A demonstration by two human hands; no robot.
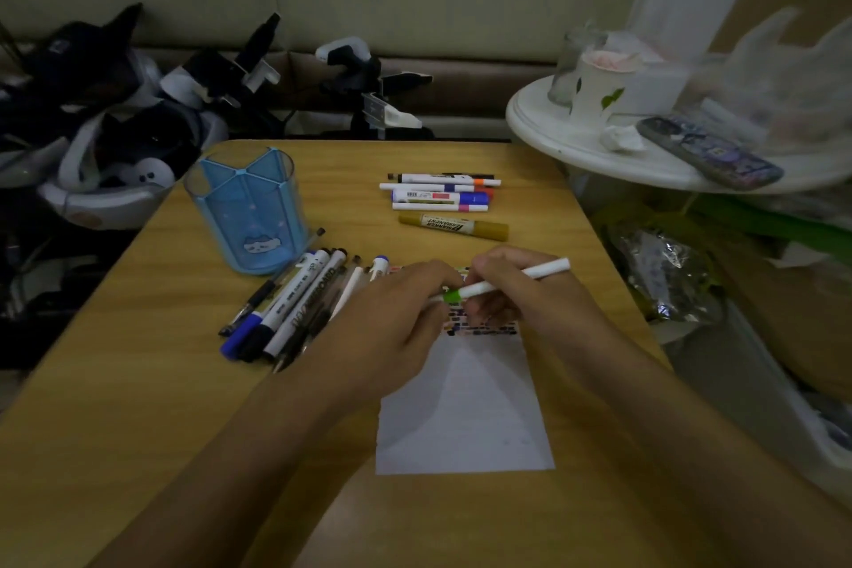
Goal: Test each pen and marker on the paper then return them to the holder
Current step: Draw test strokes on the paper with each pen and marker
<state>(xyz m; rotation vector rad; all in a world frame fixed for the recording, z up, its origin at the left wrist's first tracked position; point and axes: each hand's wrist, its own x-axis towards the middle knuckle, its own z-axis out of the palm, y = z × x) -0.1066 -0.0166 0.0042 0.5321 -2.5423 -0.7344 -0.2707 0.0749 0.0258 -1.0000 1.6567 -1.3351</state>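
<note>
Both hands meet over the far end of the paper (pixel 465 410), which lies flat on the wooden worktop (pixel 138 406). Right hand (pixel 521 291) grips a white marker (pixel 507 281) by the barrel, fingers curled round it; barrel slants up and to the right, back end clear of the hand. Left hand (pixel 392 318) pinches the marker's green end (pixel 452 295), fingers curled. Cannot tell whether the green part is a cap or the tip section.

Rows of small coloured and dark test marks (pixel 479 327) sit on the paper just under the hands.

Holder (pixel 249 212): clear blue cup with dividers, upright, on the worktop's left side, nothing visible inside it.

Pile of pens and markers (pixel 286 309) lies loose just in front of the holder, beside the left hand. Second group of 4 or so markers (pixel 440 194) lies side by side near the far edge. 1 ochre marker (pixel 454 226) lies just in front of that group, apart from it.

White round side table (pixel 553 125) to the right carries a paper cup (pixel 599 83) and a phone (pixel 710 152).
</note>
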